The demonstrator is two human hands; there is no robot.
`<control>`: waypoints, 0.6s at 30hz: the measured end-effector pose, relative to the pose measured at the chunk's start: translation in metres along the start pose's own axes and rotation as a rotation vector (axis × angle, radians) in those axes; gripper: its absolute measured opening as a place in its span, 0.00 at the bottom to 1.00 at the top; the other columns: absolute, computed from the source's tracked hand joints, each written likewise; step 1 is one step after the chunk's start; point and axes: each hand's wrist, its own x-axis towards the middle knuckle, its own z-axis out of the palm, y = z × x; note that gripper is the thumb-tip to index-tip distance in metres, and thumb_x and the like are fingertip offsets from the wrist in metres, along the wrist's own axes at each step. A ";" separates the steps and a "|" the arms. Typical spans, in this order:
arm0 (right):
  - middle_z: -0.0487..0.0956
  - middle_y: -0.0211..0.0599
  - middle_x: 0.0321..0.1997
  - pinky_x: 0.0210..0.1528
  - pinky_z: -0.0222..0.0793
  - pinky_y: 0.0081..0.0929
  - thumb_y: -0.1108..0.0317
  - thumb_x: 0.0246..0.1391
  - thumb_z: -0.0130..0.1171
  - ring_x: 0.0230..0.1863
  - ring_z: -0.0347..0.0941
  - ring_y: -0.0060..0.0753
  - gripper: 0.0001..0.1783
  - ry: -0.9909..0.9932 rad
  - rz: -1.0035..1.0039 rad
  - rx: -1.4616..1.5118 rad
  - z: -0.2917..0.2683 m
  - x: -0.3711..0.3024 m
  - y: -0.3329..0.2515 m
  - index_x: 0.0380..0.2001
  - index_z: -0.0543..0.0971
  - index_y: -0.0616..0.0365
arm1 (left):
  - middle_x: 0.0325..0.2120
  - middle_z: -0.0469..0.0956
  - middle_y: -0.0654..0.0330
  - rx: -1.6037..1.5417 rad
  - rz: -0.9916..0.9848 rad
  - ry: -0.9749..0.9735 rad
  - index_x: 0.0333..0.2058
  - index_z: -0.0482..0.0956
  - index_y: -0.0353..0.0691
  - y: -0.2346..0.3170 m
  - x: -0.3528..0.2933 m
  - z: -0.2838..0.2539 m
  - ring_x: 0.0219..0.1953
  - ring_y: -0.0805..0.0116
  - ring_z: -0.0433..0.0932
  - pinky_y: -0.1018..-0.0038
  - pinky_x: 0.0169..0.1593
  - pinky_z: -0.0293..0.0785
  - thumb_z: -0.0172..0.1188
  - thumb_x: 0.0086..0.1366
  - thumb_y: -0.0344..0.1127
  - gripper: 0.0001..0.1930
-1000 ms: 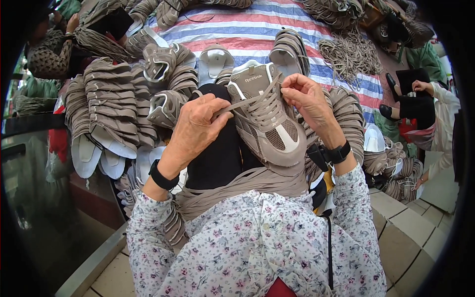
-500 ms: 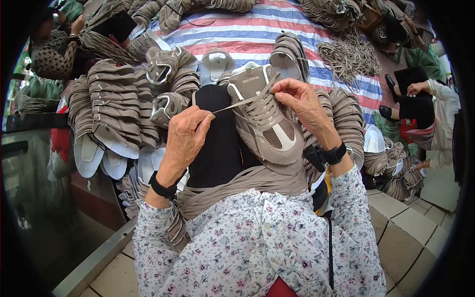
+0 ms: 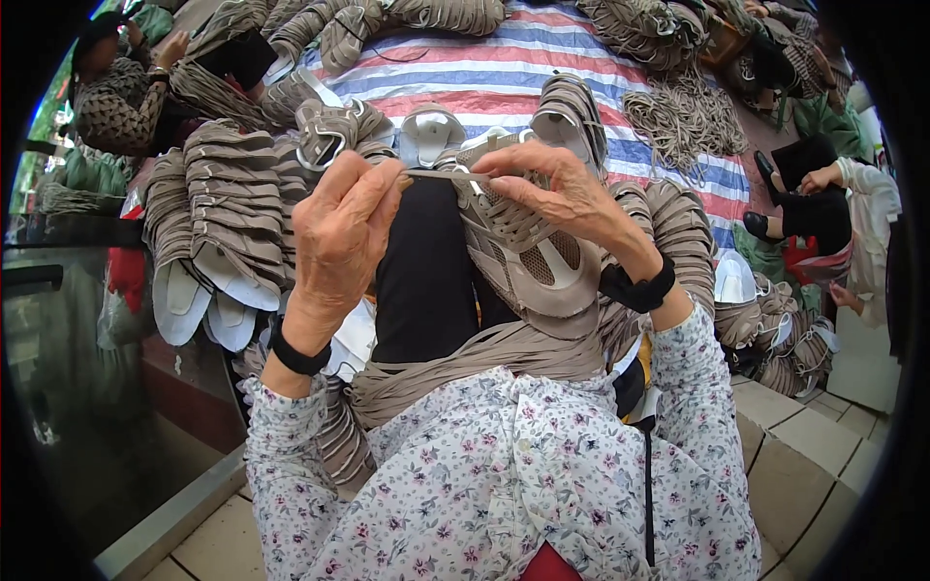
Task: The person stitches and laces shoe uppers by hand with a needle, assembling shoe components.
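Note:
A taupe shoelace (image 3: 441,175) is stretched level between my two hands. My left hand (image 3: 344,228) pinches its left end, raised over my black trouser leg (image 3: 423,271). My right hand (image 3: 557,184) pinches the lace farther right, in front of the shoe's tongue and upper eyelets. Beneath it, a taupe sneaker upper (image 3: 533,266) with mesh panels and a pale stripe rests on my lap, toe toward me; part of its lacing shows, the rest is hidden by my right hand. A bundle of loose taupe laces (image 3: 475,363) lies across my lap.
Stacked shoe uppers (image 3: 228,203) stand at my left, with more stacks (image 3: 678,223) at my right. Ahead spreads a striped sheet (image 3: 465,73) bearing a heap of laces (image 3: 688,121). Other people sit nearby, one at the right (image 3: 823,223). A glass panel (image 3: 116,368) is at left.
Both hands have risen, bringing the lace up from a slant to nearly level. My right hand has shifted left and now covers more of the sneaker.

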 end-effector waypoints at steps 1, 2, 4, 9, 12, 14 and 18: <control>0.81 0.31 0.45 0.44 0.73 0.20 0.67 0.62 0.60 0.40 0.75 0.22 0.12 -0.108 0.177 0.204 -0.002 0.002 -0.004 0.47 0.83 0.57 | 0.24 0.71 0.58 -0.015 0.003 0.009 0.37 0.81 0.34 0.000 0.004 0.003 0.22 0.64 0.74 0.71 0.26 0.70 0.66 0.59 0.22 0.07; 0.81 0.29 0.46 0.47 0.73 0.20 0.67 0.63 0.60 0.42 0.76 0.22 0.12 -0.217 0.354 0.409 -0.004 0.004 -0.009 0.47 0.83 0.58 | 0.24 0.71 0.58 -0.015 0.004 0.010 0.37 0.81 0.34 0.000 0.007 0.007 0.22 0.64 0.74 0.71 0.26 0.70 0.66 0.59 0.22 0.07; 0.81 0.29 0.43 0.45 0.73 0.19 0.66 0.63 0.60 0.40 0.77 0.21 0.13 -0.186 0.372 0.455 -0.020 0.002 -0.020 0.48 0.82 0.58 | 0.23 0.72 0.57 -0.118 -0.075 -0.038 0.37 0.82 0.33 -0.003 0.010 0.016 0.20 0.64 0.72 0.72 0.26 0.69 0.64 0.60 0.23 0.06; 0.79 0.29 0.35 0.44 0.74 0.18 0.67 0.64 0.59 0.37 0.78 0.22 0.16 0.185 0.458 0.781 -0.078 -0.028 -0.006 0.52 0.77 0.63 | 0.28 0.75 0.58 -0.421 -0.273 -0.193 0.41 0.82 0.32 -0.010 -0.009 0.062 0.22 0.75 0.74 0.79 0.25 0.69 0.63 0.61 0.24 0.09; 0.73 0.29 0.32 0.50 0.73 0.28 0.71 0.65 0.55 0.38 0.75 0.24 0.19 0.539 0.447 0.999 -0.117 -0.055 0.012 0.57 0.71 0.67 | 0.32 0.76 0.58 -0.365 -0.202 -0.272 0.42 0.82 0.33 -0.006 -0.015 0.078 0.23 0.75 0.75 0.78 0.26 0.70 0.65 0.59 0.25 0.11; 0.72 0.30 0.32 0.51 0.72 0.30 0.72 0.65 0.56 0.37 0.72 0.23 0.20 0.517 0.383 1.127 -0.162 -0.092 0.047 0.58 0.70 0.67 | 0.33 0.76 0.58 -0.384 -0.201 -0.271 0.41 0.82 0.35 0.002 -0.013 0.090 0.25 0.69 0.76 0.73 0.29 0.72 0.67 0.57 0.28 0.12; 0.62 0.27 0.28 0.47 0.67 0.27 0.75 0.66 0.53 0.30 0.61 0.23 0.21 0.709 0.371 1.274 -0.216 -0.149 0.079 0.60 0.67 0.66 | 0.33 0.74 0.56 -0.255 -0.200 -0.325 0.37 0.80 0.39 0.013 -0.009 0.100 0.29 0.57 0.77 0.64 0.34 0.74 0.67 0.56 0.30 0.10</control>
